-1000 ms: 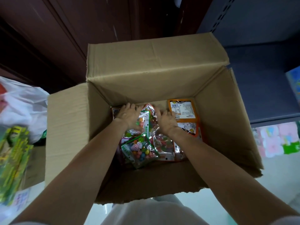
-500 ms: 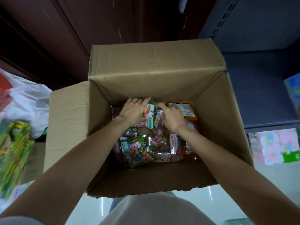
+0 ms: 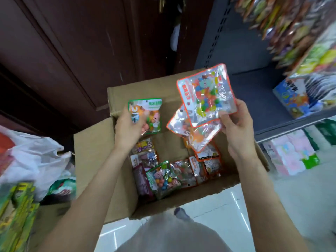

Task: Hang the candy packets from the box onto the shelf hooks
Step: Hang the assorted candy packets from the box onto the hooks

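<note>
An open cardboard box stands on the floor below me. My left hand grips a green-edged candy packet above the box's far left side. My right hand pinches two orange-edged clear candy packets, fanned one over the other, above the box's right side. Several more candy packets lie on the box floor, one of them green-edged with coloured balls. Packets hanging on the shelf show blurred at the upper right; the hooks themselves are hidden.
A dark wooden cabinet rises behind the box. A white plastic bag and yellow-green packs lie at the left. At the right a grey shelf board carries a blue box, with pink packs below. Glossy white floor lies in front.
Both hands have come up out of the box, the left with a green-edged packet and the right with two orange-edged ones. The view has tilted upward toward the shelf.
</note>
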Demonstrator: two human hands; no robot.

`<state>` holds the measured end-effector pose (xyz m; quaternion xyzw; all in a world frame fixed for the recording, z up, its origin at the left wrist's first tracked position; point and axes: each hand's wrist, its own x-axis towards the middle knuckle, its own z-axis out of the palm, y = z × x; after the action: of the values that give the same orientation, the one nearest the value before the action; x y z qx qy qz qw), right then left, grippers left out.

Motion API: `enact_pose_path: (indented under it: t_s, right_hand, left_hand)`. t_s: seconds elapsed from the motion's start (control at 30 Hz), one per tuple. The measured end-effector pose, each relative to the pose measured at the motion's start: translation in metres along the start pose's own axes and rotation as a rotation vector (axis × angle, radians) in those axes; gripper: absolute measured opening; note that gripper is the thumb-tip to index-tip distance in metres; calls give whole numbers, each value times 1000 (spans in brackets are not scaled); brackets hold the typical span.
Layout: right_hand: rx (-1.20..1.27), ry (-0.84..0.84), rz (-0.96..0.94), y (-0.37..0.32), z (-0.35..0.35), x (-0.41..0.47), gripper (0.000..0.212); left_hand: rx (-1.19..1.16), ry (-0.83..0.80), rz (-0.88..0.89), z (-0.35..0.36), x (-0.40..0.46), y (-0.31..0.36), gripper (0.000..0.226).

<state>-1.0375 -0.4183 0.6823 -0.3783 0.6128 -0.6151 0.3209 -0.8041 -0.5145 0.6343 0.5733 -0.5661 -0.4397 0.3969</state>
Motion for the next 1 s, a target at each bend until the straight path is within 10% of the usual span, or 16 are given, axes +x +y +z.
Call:
enact_pose_path:
  t_s: [0.27,0.43,1.0]
  right_hand:
    - [178,258,215,-10,8,-66,24]
    - [106,372,182,-5,-11,-95,21]
    - [88,310,-4,-34,-289,-112,18]
  left_hand:
    - [-441,-293,-183,11,-56,40,49]
    - [-258,-495,-70,17,-93,55,77]
    - [-137,-166,192,208,-210,127,18]
